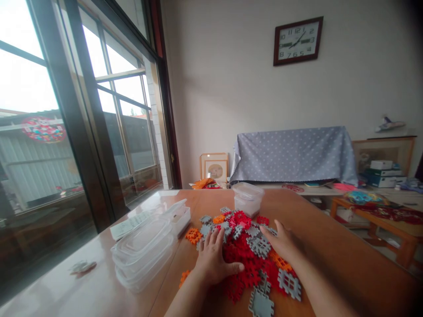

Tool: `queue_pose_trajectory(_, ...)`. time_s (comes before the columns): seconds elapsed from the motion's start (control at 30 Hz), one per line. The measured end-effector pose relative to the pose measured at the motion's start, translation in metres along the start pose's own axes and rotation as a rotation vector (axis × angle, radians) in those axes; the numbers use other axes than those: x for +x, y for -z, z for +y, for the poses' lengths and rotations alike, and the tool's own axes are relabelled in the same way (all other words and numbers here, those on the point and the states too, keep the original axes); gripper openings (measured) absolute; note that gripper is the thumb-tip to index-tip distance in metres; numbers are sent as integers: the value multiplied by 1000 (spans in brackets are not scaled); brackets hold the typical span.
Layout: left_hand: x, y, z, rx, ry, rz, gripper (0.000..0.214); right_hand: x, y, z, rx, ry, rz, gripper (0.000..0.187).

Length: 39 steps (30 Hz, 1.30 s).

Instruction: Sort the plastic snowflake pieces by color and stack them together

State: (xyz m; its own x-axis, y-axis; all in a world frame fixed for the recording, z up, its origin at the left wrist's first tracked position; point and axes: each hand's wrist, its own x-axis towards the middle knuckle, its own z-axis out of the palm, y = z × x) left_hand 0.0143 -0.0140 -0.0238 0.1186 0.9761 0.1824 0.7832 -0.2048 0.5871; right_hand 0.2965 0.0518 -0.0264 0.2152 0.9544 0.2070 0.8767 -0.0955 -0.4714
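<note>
1. Table (324, 237): bears the work; clock directions run from the heap's middle
2. Heap (239, 253): loose pieces, red, grey and orange mixed; no built shape shows, so the work looks barely begun, with most pieces left to handle
3. Tubs: a stack (143, 255) at 9 o'clock, an open tub (181, 220) at 10, a far tub (248, 202) at 12
4. Left hand (211, 257): 9 o'clock, fingers spread on the heap, gripping nothing visible
5. Right hand (284, 242): 3 o'clock, fingers apart; contact unclear
6. Grey piece (261, 303): 5 o'clock
</note>
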Motion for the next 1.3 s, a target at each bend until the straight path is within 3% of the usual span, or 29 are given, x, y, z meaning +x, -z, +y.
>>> queue_pose_trajectory(0.13, 4, -5, -2, 87, -2, -70, 117, 2, -24, 2, 20, 57, -136, 90)
queue_pose_trajectory(0.27, 4, 0, 2, 191, -10, -73, 102, 5, -48, 4, 244, 188, -195, 79)
queue_pose_trajectory(0.4, 4, 3, 5, 216, -12, -65, 95, 10, -59, 5, 490, 232, -208, 70)
queue_pose_trajectory(0.57, 8, -1, 3, 160, -36, 23, 81, 3, -60, -10, 789, 227, -295, 71)
queue_pose_trajectory(0.77, 15, -3, -2, 100, -80, 96, 66, -15, -61, -33, 927, 303, -426, 66)
queue_pose_trajectory(0.97, 23, -1, -14, -4, -76, 267, 64, -24, -68, -48, 926, 440, -465, 58)
queue_pose_trajectory(1.07, 29, -1, -23, -72, -73, 358, 51, -27, -69, -57, 887, 483, -461, 58)
queue_pose_trajectory(1.17, 35, -2, -33, -156, -37, 433, 39, -31, -64, -73, 852, 517, -497, 58)
queue_pose_trajectory(1.3, 41, 0, -42, -261, 56, 522, 42, -32, -51, -99, 864, 571, -582, 51)
